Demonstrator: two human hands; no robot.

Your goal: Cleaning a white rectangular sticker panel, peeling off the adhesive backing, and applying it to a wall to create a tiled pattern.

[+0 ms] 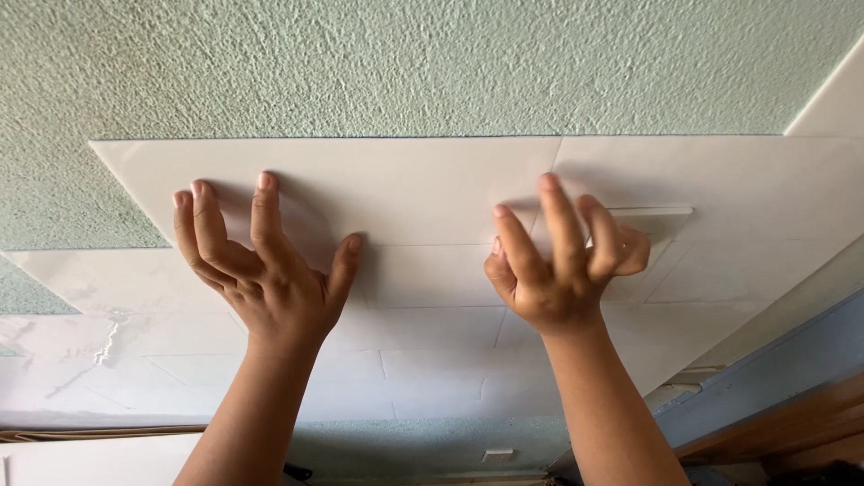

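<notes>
A rough, pale green textured wall [432,63] is filling the top of the head view, and rows of large glossy white tiles are covering the surface below it, laid in a staggered pattern so that each joint is sitting over the middle of a tile in the next row. The uppermost white tile [396,184] is lying at the edge of the tiled area, its far edge meeting the green plaster and its right end butting against a neighbouring tile [747,175] along a thin joint.

Both hands are pressing flat-fingered against this area, most likely to bed the tile evenly and keep it from sliding. The left hand [265,270] is spread wide, fingers apart, with the fingertips [264,182] touching the top tile's left part and the thumb angled out to the right along its lower edge; it is gripping nothing, only pushing. The right hand [562,270] is open too, its longer fingers reaching up beside the joint between the two tiles, while the outer fingers are curling loosely; whether they are pinching anything small I cannot tell. The hands are well apart, which is spreading the pressure across the tile's width.

At the lower right, a grey-blue strip [792,360] and a brown wooden edge [792,423] are bordering the tiling. Near the bottom, a small white switch-like piece [497,454] is showing.
</notes>
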